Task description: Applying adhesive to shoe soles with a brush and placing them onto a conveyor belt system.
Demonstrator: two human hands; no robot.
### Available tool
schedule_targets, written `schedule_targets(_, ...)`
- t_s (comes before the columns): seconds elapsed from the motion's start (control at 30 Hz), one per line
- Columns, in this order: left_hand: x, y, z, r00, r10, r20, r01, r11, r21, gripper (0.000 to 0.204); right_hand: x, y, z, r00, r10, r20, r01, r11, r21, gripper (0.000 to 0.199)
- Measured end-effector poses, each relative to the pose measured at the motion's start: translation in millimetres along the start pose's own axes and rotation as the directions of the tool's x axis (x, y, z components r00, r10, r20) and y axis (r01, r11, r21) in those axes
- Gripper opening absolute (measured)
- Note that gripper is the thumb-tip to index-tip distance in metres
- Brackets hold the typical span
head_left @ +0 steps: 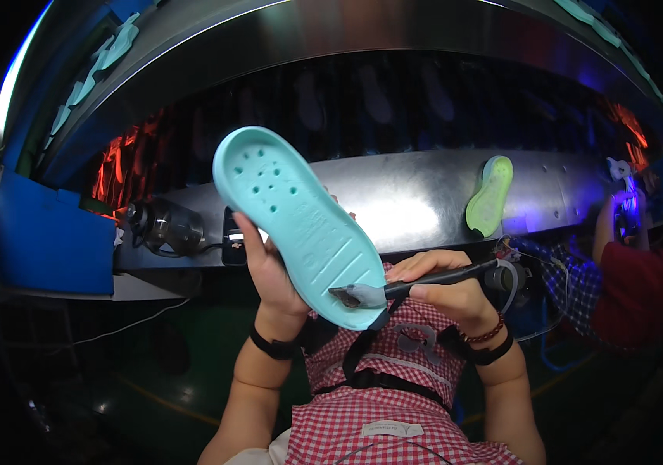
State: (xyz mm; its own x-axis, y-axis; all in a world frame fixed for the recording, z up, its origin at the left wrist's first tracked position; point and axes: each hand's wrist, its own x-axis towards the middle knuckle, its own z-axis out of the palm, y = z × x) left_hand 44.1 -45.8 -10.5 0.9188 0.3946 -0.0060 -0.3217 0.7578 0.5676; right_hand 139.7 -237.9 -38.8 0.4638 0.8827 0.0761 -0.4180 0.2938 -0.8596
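A light-blue shoe sole (pixel 289 198) with small round holes at its upper end is tilted up in front of me. My left hand (pixel 269 271) grips it from the left edge and beneath, with some fingers hidden behind it. In my right hand (pixel 452 294) is a brush (pixel 362 296) with a dark handle, the fingers closed around it. Its flat, pale-grey tip touches the sole's grooved lower end. A small dark piece (pixel 380 319) shows at the sole's bottom edge.
A yellow-green sole (pixel 490 200) lies on the metal ledge (pixel 401 198), with a clear jar (pixel 172 229) at its left. Dim soles show in the dark opening behind. More blue soles (pixel 103 66) sit on an upper-left rack. At right is a co-worker in dark red (pixel 634 287).
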Motion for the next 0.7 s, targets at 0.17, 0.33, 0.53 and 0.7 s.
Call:
schedule_targets(0.17,-29.3,-37.3,15.0,1.000,0.014,-0.025,-0.021,0.950,-0.312,0.077,-0.4,16.6,25.0,0.990,-0.022,-0.140,0.051,0.977,0.207,0.019)
schedule_targets(0.33,-23.4,-34.2,-6.3,0.995,-0.099,-0.020,0.097,0.991,-0.095,0.074,-5.1,-2.6,30.0,0.984,-0.176,0.022,0.177,0.967,-0.182,0.018)
schedule_targets(0.53,-12.0,-28.2,-10.0,0.975,-0.077,0.210,0.122,0.970,-0.210,0.070,6.2,-22.0,38.0,0.957,-0.207,0.202,0.274,0.869,-0.411,0.022)
schedule_targets(0.7,-11.5,-21.4,-8.8,0.982,-0.116,0.151,0.122,0.992,-0.031,0.069,10.6,-32.6,25.2,0.992,-0.113,0.055,0.126,0.887,-0.444,0.020)
